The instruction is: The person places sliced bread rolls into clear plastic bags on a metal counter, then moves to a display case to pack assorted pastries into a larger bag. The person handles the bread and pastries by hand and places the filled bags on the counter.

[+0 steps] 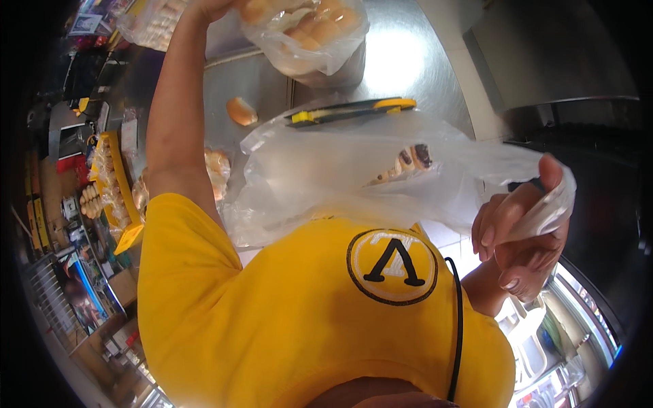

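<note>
Clear plastic bag (381,170), large and crumpled, hangs stretched across the chest above the steel counter (408,54), a few dark-tipped pastries (408,160) lying inside. Pinched shut at one corner by the right hand (520,234). Left hand (211,8) raised at the frame's top edge, apparently gripping a second clear bag of pale round buns (309,30), fingers cut off by the rim. Bagging step looks under way; next calls for opening the large bag's mouth. Nearby: one loose bun (241,111) on the counter, a yellow-and-black tool (350,111) behind the bag, a yellow tray of buns (112,190) left. Bag folds hide much of the counter.
</note>
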Demonstrator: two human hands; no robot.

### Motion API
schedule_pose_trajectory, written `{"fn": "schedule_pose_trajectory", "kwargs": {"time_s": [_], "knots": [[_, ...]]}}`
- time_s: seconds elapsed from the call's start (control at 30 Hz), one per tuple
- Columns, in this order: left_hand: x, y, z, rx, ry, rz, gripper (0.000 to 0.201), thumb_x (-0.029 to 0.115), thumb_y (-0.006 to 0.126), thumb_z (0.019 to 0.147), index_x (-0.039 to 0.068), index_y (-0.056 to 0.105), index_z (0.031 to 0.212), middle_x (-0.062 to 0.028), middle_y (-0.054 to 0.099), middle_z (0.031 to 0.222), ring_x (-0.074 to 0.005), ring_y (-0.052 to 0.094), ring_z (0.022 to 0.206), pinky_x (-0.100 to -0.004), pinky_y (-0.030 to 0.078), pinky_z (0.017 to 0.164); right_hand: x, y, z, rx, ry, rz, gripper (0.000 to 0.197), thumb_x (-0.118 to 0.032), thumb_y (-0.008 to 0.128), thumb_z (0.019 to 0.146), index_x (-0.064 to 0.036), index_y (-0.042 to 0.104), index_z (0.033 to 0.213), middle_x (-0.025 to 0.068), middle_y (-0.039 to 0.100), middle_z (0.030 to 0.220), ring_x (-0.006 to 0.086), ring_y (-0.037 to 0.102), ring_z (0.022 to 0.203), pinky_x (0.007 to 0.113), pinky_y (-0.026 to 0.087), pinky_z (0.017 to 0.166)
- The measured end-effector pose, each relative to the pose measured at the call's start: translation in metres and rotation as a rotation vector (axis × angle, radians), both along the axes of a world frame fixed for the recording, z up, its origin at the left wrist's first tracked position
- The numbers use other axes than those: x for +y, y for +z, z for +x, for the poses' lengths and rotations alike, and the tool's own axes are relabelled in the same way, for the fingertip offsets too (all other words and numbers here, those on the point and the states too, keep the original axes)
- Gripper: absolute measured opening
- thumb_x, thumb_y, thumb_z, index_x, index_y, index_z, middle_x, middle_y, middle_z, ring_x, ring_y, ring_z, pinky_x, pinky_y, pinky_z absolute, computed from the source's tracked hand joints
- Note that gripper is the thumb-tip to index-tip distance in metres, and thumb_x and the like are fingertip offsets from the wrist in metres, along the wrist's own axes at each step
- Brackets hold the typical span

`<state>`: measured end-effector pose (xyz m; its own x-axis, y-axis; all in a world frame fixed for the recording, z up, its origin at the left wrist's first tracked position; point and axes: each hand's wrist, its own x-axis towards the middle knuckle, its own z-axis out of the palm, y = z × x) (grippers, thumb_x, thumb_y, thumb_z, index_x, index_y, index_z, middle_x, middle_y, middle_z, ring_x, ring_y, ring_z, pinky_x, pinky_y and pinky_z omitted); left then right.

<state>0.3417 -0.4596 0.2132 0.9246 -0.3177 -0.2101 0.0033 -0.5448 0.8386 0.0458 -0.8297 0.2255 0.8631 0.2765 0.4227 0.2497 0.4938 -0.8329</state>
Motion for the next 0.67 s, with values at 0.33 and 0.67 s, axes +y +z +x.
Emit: {"fn": "schedule_pose_trajectory", "kwargs": {"time_s": [0.33, 0.67], "knots": [[-0.117, -0.016, -0.114, -0.411, -0.334, 0.668, 0.062, 0.046, 0.073, 0.068, 0.002, 0.063, 0.111, -0.0219, 0.065, 0.109, -0.034, 0.062, 0.102, -0.0403, 0.048, 0.087, 0.032, 0.03, 0.004, 0.013, 0.138, -0.051, 0.116, -0.02, 0.084, 0.071, 0.0031, 0.0, 0.148, 0.0147, 0.063, 0.089, 0.0168, 0.062, 0.06, 0.023, 0.054, 0.055], [-0.013, 0.033, -0.152, -0.19, 0.106, -0.415, 0.051, 0.029, 0.076, 0.076, 0.006, 0.061, 0.118, -0.0107, 0.065, 0.112, -0.0251, 0.06, 0.106, -0.0395, 0.045, 0.096, 0.032, 0.038, -0.015, -0.064, 0.246, -0.019, 0.118, -0.027, 0.085, 0.07, 0.0049, 0.002, 0.147, 0.0156, 0.061, 0.095, 0.0172, 0.062, 0.058, 0.021, 0.051, 0.053]]}}
